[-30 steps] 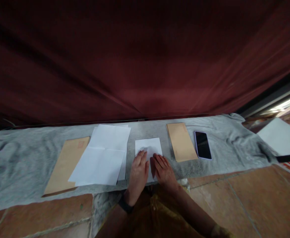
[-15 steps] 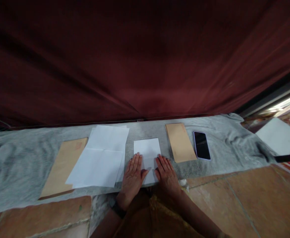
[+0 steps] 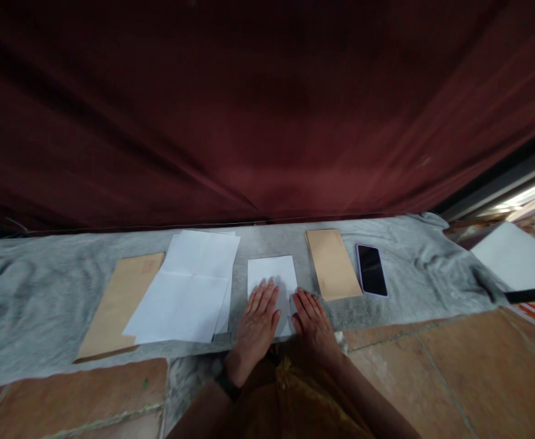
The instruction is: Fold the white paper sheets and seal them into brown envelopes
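A folded white paper (image 3: 274,273) lies on the grey cloth (image 3: 43,299) just in front of me. My left hand (image 3: 258,323) rests flat on its lower left part, fingers stretched out. My right hand (image 3: 315,323) lies flat at the paper's lower right edge, fingers spread. Neither hand grips anything. The paper's near half is hidden under my hands.
Left of the paper lies a stack of unfolded white sheets (image 3: 189,289) over a brown envelope (image 3: 116,305). To the right are a second brown envelope (image 3: 333,263) and a dark phone (image 3: 371,269). A dark red curtain (image 3: 249,110) hangs behind. Another white sheet (image 3: 514,253) lies far right.
My hands first lay close together on the paper, then slid apart to its sides. My left hand has now moved back up onto the paper.
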### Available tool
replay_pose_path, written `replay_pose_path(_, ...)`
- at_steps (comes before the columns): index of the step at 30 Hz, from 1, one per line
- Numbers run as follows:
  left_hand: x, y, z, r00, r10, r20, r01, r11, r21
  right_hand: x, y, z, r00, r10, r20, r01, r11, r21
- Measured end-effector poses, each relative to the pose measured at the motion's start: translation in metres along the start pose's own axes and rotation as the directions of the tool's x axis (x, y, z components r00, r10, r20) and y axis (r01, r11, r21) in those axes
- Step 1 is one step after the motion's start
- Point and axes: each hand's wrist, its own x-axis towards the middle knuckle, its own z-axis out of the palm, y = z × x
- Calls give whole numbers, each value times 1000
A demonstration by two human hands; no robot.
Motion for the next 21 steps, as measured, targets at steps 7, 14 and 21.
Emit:
replay_pose_path(7,50,9,20,990,118,74,-112,991,-77,-2,-1,0,1000,2,-18,-2,1000,27)
replay_pose_path(14,51,1,20,982,148,121,-140,987,-73,-2,0,1,1000,13,-12,-13,999,36)
replay_pose_path(21,-9,-8,4,960,230,159,-226,973,-44,-1,0,-1,1000,12,-7,-12,999,45)
